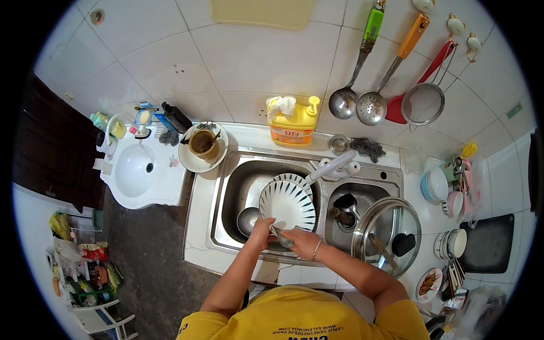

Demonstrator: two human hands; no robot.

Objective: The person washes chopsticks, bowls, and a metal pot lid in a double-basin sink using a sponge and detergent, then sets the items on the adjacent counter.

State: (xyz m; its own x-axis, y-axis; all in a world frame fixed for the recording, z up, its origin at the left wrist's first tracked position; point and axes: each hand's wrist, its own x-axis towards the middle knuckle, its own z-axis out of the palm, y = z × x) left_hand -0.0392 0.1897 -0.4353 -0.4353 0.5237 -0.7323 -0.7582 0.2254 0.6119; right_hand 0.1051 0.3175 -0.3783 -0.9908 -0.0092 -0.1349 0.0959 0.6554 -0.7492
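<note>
Tiled wall backs the sink. Left hand pinches the striped plate, right hand clasps a grey cloth; rub gently, supporting the rim.

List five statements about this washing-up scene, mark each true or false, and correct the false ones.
1. The left hand is at the rim of a patterned plate. True.
2. The right hand holds a spoon. False: it holds a greyish cloth.
3. A yellow pump bottle stands behind the sink. True.
4. A red-handled utensil hangs leftmost. False: the green-handled ladle does.
5. A brown pot sits in a white dish. True.
</note>
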